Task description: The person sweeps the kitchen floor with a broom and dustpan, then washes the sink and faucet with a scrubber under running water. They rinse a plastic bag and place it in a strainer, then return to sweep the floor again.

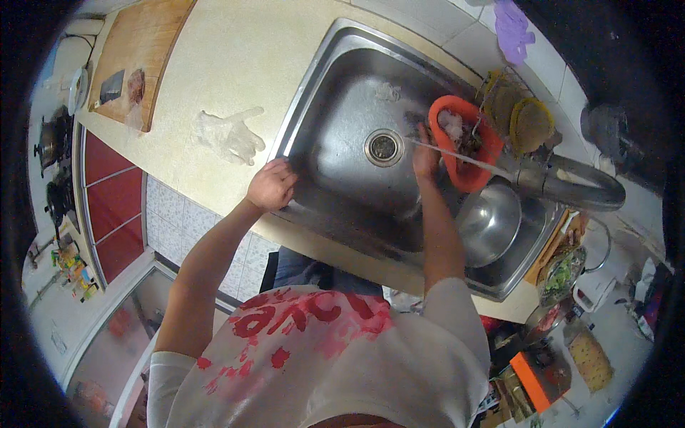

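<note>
My left hand rests at the near-left corner of the stainless steel sink, its fingers curled in against the rim. Inside the basin, my right hand is beside an orange plastic colander or basket. Its fingertips are blurred, and whether they grip anything is unclear. A thin stream of water runs from the faucet across the orange container and past my right hand. Pale and dark food pieces lie in the container. A drain strainer sits left of my right hand.
A steel bowl stands in the smaller right compartment. A translucent glove lies on the counter. Farther left, a cleaver and a reddish piece are on a wooden cutting board. Greens fill a container at right.
</note>
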`<state>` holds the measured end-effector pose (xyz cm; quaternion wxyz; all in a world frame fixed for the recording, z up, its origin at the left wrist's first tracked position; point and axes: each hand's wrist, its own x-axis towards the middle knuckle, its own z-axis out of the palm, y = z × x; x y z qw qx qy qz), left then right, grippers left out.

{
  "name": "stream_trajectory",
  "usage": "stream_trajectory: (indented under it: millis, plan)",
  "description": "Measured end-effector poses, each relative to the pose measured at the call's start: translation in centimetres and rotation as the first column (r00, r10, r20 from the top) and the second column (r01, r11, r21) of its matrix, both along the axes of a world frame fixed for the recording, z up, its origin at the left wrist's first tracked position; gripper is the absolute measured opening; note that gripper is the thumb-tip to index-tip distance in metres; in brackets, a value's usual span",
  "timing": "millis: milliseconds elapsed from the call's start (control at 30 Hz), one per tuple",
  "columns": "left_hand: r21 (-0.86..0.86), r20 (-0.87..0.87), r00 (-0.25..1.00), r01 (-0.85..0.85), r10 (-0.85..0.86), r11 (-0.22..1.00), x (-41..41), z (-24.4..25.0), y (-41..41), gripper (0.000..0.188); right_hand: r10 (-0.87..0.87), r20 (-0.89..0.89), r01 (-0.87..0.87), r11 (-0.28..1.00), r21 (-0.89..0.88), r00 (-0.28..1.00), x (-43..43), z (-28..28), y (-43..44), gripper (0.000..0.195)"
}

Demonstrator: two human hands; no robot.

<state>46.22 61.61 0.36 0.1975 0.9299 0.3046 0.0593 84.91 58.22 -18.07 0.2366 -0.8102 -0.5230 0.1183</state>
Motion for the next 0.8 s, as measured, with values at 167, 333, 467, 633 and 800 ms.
stream_trajectory:
  millis: [167, 333, 467, 633, 800]
  plan:
    - [-0.015, -0.005, 1.0, -0.015, 0.015, 1.0, 0.0, -0.1, 0.1, 0.023, 0.041, 0.058, -0.035, 0.994, -0.105, 0.997, 0.0, 0.8, -0.4, 0.064]
    - [0.01, -0.009, 1.0, 0.005, -0.004, 1.0, -0.2, -0.3, 0.2, 0.025, 0.158, 0.138, -0.146, 0.985, -0.095, 0.978, -2.1, 0.3, 2.2, 0.072]
    - [0.037, -0.023, 0.999, 0.041, -0.04, 0.998, -0.3, -0.1, 0.1, 0.026, 0.13, 0.055, -0.13, 0.991, -0.009, 0.99, -3.3, 1.9, 2.8, 0.076]
    - [-0.06, -0.186, 0.982, 0.012, -0.023, 0.998, -0.2, 0.0, 0.0, 0.02, 0.221, 0.022, -0.214, 0.962, -0.172, 0.975, -4.3, 2.3, 4.6, 0.07]
    - [0.037, -0.006, 1.0, 0.019, -0.019, 0.999, -0.1, -0.2, 0.2, 0.02, 0.367, -0.054, -0.37, 0.928, -0.047, 0.929, -10.3, -0.4, 6.4, 0.064]
